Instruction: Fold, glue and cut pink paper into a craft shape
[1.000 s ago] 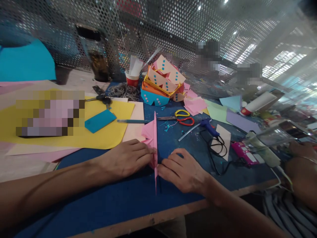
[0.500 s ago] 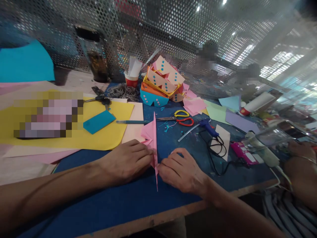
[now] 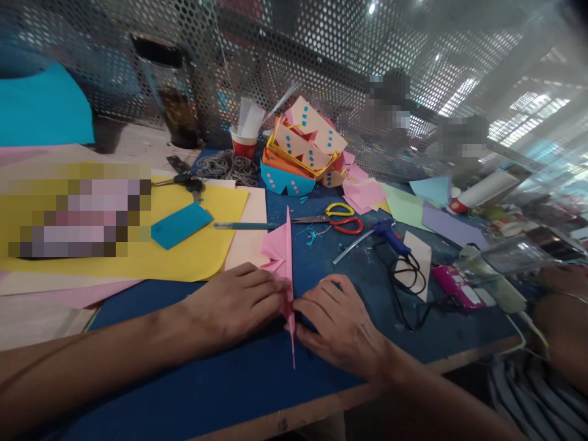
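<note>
A folded pink paper piece (image 3: pixel 288 257) stands on edge on the blue table, its narrow rim facing me and a notched flap on its left. My left hand (image 3: pixel 243 300) is closed on its left side, fingertips pressed to the paper. From the right, my right hand (image 3: pixel 333 318) pinches the lower part of the same piece with curled fingers. Beyond it lie scissors (image 3: pixel 344 225) with one yellow and one red handle, and a teal pen (image 3: pixel 243 226) points toward the paper.
A stack of paper shapes (image 3: pixel 303 147) stands at the back near a red-and-white cup (image 3: pixel 243 144). Yellow sheets (image 3: pixel 220 245) lie left. To the right are a blue glue gun (image 3: pixel 390 237), its black cable, a pink box (image 3: pixel 459 286) and another person's arm (image 3: pixel 560 324).
The thumb of my right hand has moved lower and away from its curled fingers. The near tip of the pink paper reaches slightly lower. The view has shifted a little.
</note>
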Demonstrator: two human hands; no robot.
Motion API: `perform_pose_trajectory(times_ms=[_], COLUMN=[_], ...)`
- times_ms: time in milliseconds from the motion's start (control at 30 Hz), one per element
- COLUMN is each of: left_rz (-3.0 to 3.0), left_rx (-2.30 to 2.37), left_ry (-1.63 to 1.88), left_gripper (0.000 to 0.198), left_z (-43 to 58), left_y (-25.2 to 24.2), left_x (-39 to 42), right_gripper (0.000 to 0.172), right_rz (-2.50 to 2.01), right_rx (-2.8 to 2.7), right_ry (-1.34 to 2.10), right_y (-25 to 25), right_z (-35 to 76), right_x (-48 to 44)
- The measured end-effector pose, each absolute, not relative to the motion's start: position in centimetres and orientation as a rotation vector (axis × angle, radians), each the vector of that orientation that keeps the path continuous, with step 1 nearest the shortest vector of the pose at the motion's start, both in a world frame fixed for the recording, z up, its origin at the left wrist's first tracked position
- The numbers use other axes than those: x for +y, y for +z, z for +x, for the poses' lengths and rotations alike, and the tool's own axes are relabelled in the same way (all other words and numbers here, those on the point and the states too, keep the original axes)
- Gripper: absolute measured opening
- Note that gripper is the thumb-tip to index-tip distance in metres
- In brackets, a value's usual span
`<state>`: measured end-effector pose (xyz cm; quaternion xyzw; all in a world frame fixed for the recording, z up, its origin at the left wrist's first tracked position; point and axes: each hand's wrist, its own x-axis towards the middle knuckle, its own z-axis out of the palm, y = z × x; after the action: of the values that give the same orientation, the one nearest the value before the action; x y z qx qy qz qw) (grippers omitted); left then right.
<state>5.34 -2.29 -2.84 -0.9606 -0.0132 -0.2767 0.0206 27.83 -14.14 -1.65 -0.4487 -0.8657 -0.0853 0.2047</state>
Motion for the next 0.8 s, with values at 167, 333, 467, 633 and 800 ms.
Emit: perform_pose_trajectory(times_ms=[167, 333, 467, 633, 800], left_rz=[-2.954, -2.967, -2.993, -2.999, -3.003], left_rx=[-0.05, -0.096, -0.138, -0.176, -0.158], left_ry=[-0.911, -0.906, -0.912, -0.93, -0.937], left_gripper=[0.021, 0.022, 0.017, 0.017, 0.018], left_z=[5.3, 5.3, 5.3, 5.4, 5.4], left_y=[-3.7, -4.2, -4.3, -4.7, -4.9], left_x=[-2.3, -2.7, -3.0, -3.2, -3.1], right_gripper=[0.012, 0.011, 0.013, 0.015, 0.015], right_rz=[-1.273, -1.299, -1.309, -1.293, -1.307], right_rx=[-2.395, -2.377, -2.384, -2.414, -2.416], right_ry=[-0.165, -0.079, -0.042, -0.056, -0.047], right_y=[-1.7, -1.8, -1.6, -1.3, -1.5], right_z=[27.9, 28.1, 28.4, 28.6, 28.6], right_x=[-14.2, -14.3, -14.4, -14.3, -14.4])
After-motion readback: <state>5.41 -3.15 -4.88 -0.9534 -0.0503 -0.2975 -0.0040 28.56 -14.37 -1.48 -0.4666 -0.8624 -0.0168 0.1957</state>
